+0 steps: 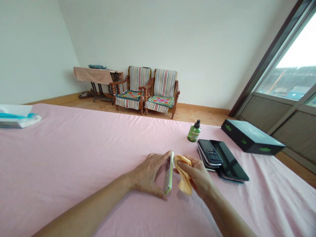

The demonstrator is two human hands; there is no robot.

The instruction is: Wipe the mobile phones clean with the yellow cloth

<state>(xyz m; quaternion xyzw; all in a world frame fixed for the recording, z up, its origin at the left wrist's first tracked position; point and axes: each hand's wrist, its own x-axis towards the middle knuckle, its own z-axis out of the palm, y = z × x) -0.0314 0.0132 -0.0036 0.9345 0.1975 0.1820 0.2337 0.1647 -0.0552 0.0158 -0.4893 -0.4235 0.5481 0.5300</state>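
A slim phone with a yellow-green edge (169,174) stands on its side, gripped at its two ends between the thumb and fingers of my left hand (150,174). Just to its right, my right hand (196,172) pinches a yellow-orange cloth (184,182), which hangs down from the fingers. The cloth is close to the phone's edge; whether they touch is hard to tell. Both hands are over the pink sheet (98,148). Part of the phone's dark face shows toward the left hand.
Beyond my right hand stand a green bottle with a black cap (194,131), stacked phones (209,153), dark tablets (230,161) and a black box (251,136). A tissue pack (19,120) lies at far left. Two wooden chairs (160,89) stand behind.
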